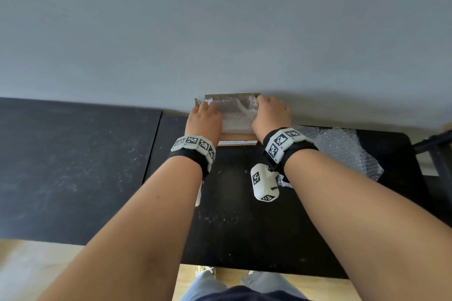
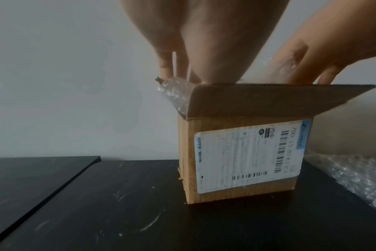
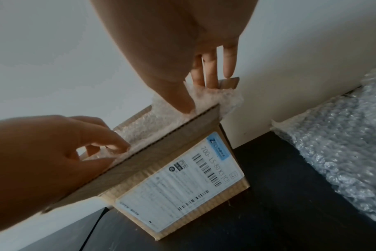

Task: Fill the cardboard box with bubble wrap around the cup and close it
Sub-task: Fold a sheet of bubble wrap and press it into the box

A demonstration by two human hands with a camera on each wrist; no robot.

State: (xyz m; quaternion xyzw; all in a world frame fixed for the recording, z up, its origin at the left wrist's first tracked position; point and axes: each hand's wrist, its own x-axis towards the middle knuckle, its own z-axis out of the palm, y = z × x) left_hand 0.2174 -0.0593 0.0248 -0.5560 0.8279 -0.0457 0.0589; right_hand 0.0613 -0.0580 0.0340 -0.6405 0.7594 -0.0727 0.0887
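Box sits at the back of the desk, against the wall, label facing the person. Likely parked there so the wall braces it against downward pushes.

Both hands are on the bubble wrap bulging out of the box mouth. Left hand is at the left edge, fingers pointing down into the wrap. The right wrist view shows its thumb and forefinger closed on a fold, so I read it as pinching the wrap. Right hand is at the right edge, fingers straight, pushing the wrap down at the far corner; not gripping.

One hand per side looks deliberate: it tucks the sheet evenly and keeps it from springing out on one side.

Cup: not visible. Presumably under the wrap inside the box, can't confirm.

Flaps are open. The near flap juts out toward the person. A bit of wrap spills over the left rim.

Spare wrap lies on the desk just right of the box, untouched.

Judgement: filling stage, near its end. Still to do: tuck the overhang, then fold the flaps. Risk: springy wrap pushes the flaps back up.
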